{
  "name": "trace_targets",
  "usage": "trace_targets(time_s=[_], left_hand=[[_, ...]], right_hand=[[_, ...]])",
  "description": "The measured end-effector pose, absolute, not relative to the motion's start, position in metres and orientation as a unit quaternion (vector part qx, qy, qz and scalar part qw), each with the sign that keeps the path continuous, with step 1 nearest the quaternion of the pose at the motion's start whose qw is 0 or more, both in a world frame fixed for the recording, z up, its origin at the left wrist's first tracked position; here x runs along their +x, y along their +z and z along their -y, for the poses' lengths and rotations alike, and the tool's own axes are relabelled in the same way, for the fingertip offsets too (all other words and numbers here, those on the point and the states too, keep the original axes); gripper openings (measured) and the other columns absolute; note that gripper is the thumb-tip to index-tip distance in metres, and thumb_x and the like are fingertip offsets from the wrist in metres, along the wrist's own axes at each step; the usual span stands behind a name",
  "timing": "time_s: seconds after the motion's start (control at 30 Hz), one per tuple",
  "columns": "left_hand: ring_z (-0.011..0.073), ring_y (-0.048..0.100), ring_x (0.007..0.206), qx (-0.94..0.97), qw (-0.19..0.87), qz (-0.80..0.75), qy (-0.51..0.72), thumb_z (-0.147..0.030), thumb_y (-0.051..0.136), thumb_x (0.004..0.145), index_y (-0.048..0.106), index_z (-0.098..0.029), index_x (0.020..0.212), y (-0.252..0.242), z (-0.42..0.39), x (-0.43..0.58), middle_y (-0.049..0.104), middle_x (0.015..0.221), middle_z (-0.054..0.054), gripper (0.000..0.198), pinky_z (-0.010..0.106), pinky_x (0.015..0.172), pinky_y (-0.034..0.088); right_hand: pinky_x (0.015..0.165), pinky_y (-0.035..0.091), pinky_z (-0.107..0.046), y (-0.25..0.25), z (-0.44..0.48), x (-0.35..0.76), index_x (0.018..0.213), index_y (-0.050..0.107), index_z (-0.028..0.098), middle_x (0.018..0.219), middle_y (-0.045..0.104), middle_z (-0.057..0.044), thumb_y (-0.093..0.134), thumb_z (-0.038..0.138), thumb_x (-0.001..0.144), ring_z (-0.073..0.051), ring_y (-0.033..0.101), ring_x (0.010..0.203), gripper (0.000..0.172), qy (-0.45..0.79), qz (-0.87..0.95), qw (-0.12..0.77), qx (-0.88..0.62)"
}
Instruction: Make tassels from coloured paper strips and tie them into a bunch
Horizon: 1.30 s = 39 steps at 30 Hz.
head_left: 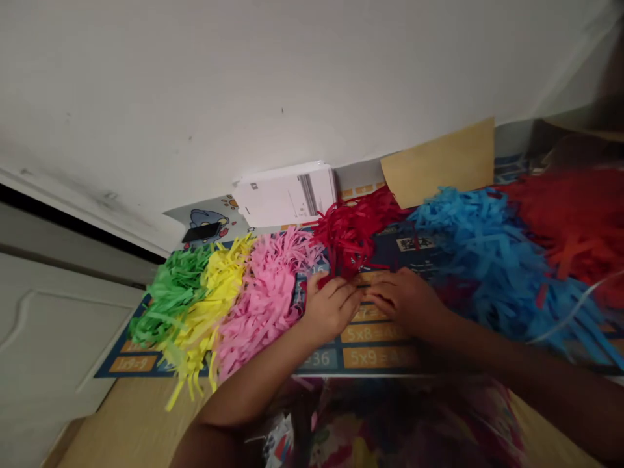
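My left hand [331, 309] presses its fingertips onto the lower ends of a bunch of red paper strips [351, 233] and seems to pinch them. Close beside it, my right hand [402, 299] curls over a printed times-table mat [380, 344], its fingertips almost meeting the left's. Whether it grips any strips is hidden. A pink shredded-paper bunch [263, 302] lies against my left hand. Further left are yellow [217, 296] and green [170, 292] bunches. A blue bunch [478, 260] lies beyond my right hand, and a larger red mass [575, 221] lies far right.
A white stack of paper [285, 195], a black phone [201, 232] and a tan card [439, 162] stand along the white wall [244, 78]. The mat lies on a wooden table [131, 422]. A white cabinet door [58, 325] is at left. Patterned clothing [390, 422] fills the bottom.
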<state>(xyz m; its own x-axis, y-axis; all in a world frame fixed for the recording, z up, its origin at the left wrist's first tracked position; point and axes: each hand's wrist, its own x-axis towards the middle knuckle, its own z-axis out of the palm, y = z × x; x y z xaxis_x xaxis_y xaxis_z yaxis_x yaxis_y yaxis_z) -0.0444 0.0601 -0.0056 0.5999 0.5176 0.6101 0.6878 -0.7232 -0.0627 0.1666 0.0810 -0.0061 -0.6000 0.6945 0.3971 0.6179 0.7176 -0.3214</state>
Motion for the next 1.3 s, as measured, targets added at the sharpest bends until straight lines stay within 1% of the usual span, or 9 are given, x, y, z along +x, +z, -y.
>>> trace_targets(time_s=[0.07, 0.17, 0.3, 0.57, 0.7, 0.93, 1.03, 1.2, 1.3], left_hand=[[0.0152, 0.067, 0.093, -0.881, 0.162, 0.315, -0.314, -0.02, 0.062, 0.093, 0.068, -0.024, 0.102, 0.018, -0.046, -0.048, 0.078, 0.094, -0.003, 0.012, 0.043, 0.109, 0.023], [0.0142, 0.068, 0.093, -0.887, 0.164, 0.274, -0.333, -0.017, 0.062, 0.092, 0.066, -0.022, 0.105, 0.045, -0.027, -0.048, 0.078, 0.094, -0.003, 0.014, 0.042, 0.113, 0.021], [0.0134, 0.069, 0.085, -0.86, 0.098, 0.305, -0.398, -0.017, 0.064, 0.09, 0.065, -0.021, 0.1, 0.054, -0.008, -0.038, 0.077, 0.088, -0.001, 0.011, 0.042, 0.11, 0.03], [0.015, 0.07, 0.08, -0.757, -0.088, 0.407, -0.503, -0.016, 0.061, 0.09, 0.064, -0.022, 0.086, 0.028, 0.019, -0.009, 0.075, 0.084, 0.001, 0.008, 0.041, 0.1, 0.045], [0.015, 0.069, 0.078, -0.75, -0.122, 0.409, -0.506, -0.015, 0.061, 0.088, 0.065, -0.022, 0.086, 0.02, 0.02, -0.005, 0.074, 0.082, 0.001, 0.009, 0.038, 0.094, 0.05], [0.0151, 0.07, 0.081, -0.752, -0.152, 0.373, -0.521, -0.018, 0.067, 0.088, 0.066, -0.023, 0.093, 0.015, 0.009, -0.008, 0.075, 0.085, 0.0, 0.007, 0.039, 0.096, 0.048], [0.0159, 0.07, 0.081, -0.753, -0.167, 0.352, -0.53, -0.021, 0.066, 0.09, 0.068, -0.024, 0.092, 0.012, 0.002, -0.009, 0.075, 0.084, 0.001, 0.004, 0.041, 0.096, 0.049], [0.0178, 0.071, 0.083, -0.721, -0.309, 0.337, -0.52, -0.031, 0.065, 0.091, 0.068, -0.022, 0.081, 0.012, -0.016, -0.029, 0.076, 0.084, 0.004, 0.014, 0.04, 0.095, 0.051], [0.0155, 0.069, 0.079, -0.557, -0.368, 0.457, -0.588, -0.034, 0.062, 0.092, 0.061, -0.022, 0.084, 0.011, -0.027, -0.05, 0.074, 0.083, 0.002, 0.015, 0.032, 0.081, 0.054]], right_hand=[[0.068, 0.041, -0.03, 0.015, -0.07, 0.169, 0.088, 0.074, 0.022, 0.085, 0.074, -0.002, 0.051, 0.033, 0.095, -0.018, 0.064, 0.077, 0.026, 0.265, 0.842, 0.277, -0.38], [0.053, 0.037, -0.027, 0.038, -0.056, 0.172, 0.074, 0.073, 0.021, 0.063, 0.066, 0.001, 0.064, 0.045, 0.083, -0.015, 0.055, 0.057, 0.027, 0.551, 0.699, 0.269, -0.368], [0.048, 0.032, -0.024, 0.038, -0.034, 0.168, 0.065, 0.068, 0.019, 0.055, 0.056, 0.003, 0.078, 0.045, 0.068, -0.01, 0.043, 0.048, 0.028, 0.689, 0.536, 0.323, -0.365], [0.053, 0.043, -0.025, 0.004, 0.006, 0.15, 0.066, 0.067, 0.021, 0.067, 0.061, 0.001, 0.082, 0.042, 0.067, -0.012, 0.052, 0.055, 0.026, 0.623, 0.464, 0.502, -0.38], [0.048, 0.042, -0.024, -0.001, 0.008, 0.149, 0.079, 0.071, 0.023, 0.068, 0.063, 0.001, 0.084, 0.042, 0.066, -0.011, 0.05, 0.049, 0.027, 0.63, 0.431, 0.508, -0.398], [0.066, 0.047, -0.027, 0.002, 0.0, 0.155, 0.07, 0.072, 0.025, 0.074, 0.063, 0.0, 0.077, 0.034, 0.077, -0.016, 0.058, 0.07, 0.013, 0.541, 0.525, 0.545, -0.366], [0.065, 0.046, -0.028, 0.005, 0.002, 0.155, 0.069, 0.073, 0.026, 0.072, 0.061, -0.001, 0.076, 0.038, 0.079, -0.016, 0.057, 0.069, 0.015, 0.493, 0.568, 0.549, -0.364], [0.068, 0.049, -0.029, 0.009, -0.03, 0.167, 0.079, 0.074, 0.026, 0.079, 0.064, -0.002, 0.066, 0.045, 0.086, -0.017, 0.061, 0.074, 0.022, 0.434, 0.68, 0.469, -0.359], [0.079, 0.051, -0.031, 0.008, -0.092, 0.189, 0.106, 0.072, 0.022, 0.099, 0.071, -0.007, 0.054, 0.032, 0.094, -0.019, 0.066, 0.089, 0.023, 0.207, 0.773, 0.291, -0.524]])
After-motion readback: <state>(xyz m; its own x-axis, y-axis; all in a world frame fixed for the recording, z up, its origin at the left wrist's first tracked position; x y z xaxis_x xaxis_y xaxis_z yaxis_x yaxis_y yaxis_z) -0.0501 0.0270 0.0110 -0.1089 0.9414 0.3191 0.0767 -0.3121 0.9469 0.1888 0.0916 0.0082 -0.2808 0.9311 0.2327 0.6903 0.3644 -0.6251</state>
